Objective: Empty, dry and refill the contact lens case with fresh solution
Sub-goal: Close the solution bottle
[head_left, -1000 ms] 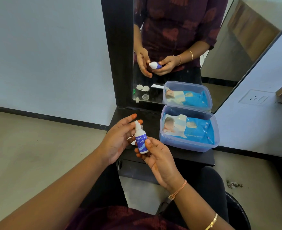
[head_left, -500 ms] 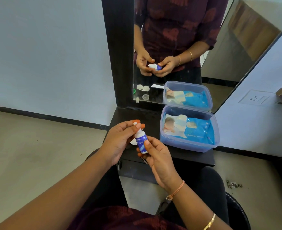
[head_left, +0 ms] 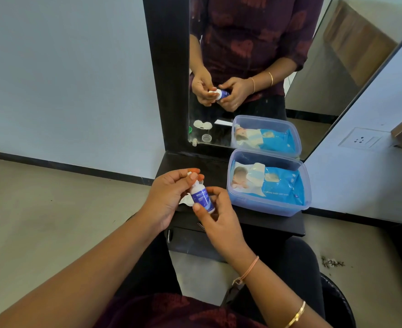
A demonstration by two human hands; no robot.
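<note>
A small white solution bottle [head_left: 202, 197] with a blue label is held upright above the dark shelf [head_left: 261, 216]. My right hand [head_left: 216, 218] grips its body from below. My left hand [head_left: 169, 195] pinches the cap at the bottle's top with thumb and fingertips. A bit of white tissue [head_left: 185, 200] peeks out under my left hand. The contact lens case itself is hidden behind my hands; the mirror [head_left: 278, 67] reflects the white lens case [head_left: 202, 125] and a loose round cap [head_left: 206, 138] on the shelf.
A clear plastic box [head_left: 269, 204] holding a blue pack of wet wipes [head_left: 278, 185] stands on the shelf's right half. A wall socket [head_left: 360, 139] is on the right wall. My knees and a black chair edge are below the shelf.
My left hand went from open fingers beside the nozzle to pinching the bottle's top. The bottle has tilted slightly and shifted a little left.
</note>
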